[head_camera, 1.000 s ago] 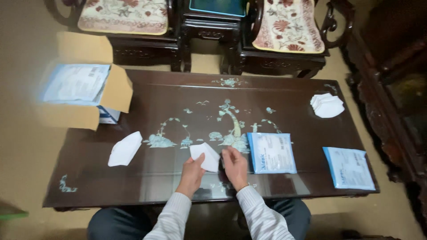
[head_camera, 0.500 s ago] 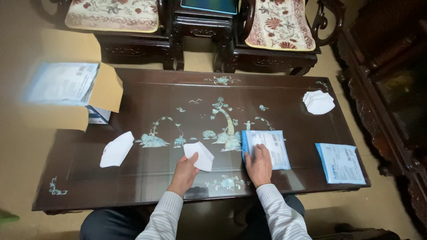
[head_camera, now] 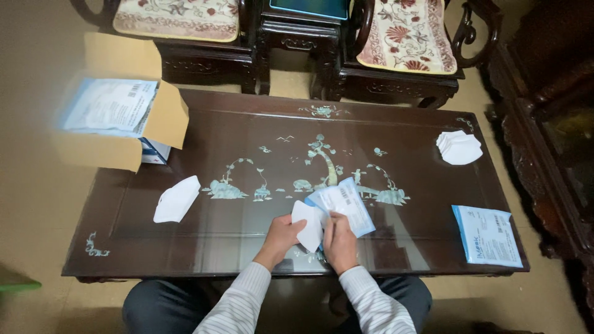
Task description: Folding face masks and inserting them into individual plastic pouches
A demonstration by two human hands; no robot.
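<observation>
On the dark inlaid table point(head_camera: 204, 247), left to right:

Cardboard box point(head_camera: 133, 120): sits open at the far left corner with flat blue-and-white packets point(head_camera: 108, 105) stacked in it, well apart from both hands.

Loose mask point(head_camera: 177, 199): a folded white face mask lies alone on the left of the table, untouched.

Left hand point(head_camera: 281, 235): fingers curl closed around the lower left edge of a white mask point(head_camera: 307, 226), thumb on top, a light pinch and not a fist.

White mask: held just above the near edge of the table, between the two hands; it looks thin, soft and very light, so it probably bends and creases easily. The folded edge seems the firmest place to take it.

Right hand point(head_camera: 339, 242): fingers closed on the near end of a blue-and-white pouch point(head_camera: 343, 205), thumb pressing it from above; whether the fingertips also touch the mask I cannot tell, since the two overlap there.

Pouch: flat, flimsy plastic, likely slippery and springy; it tilts up from the hand toward the middle of the table, and the mask touches its left side.

Mask stack point(head_camera: 460, 147): a small pile of white masks at the far right.

Spare pouch point(head_camera: 489, 235): lies flat near the right corner.
</observation>
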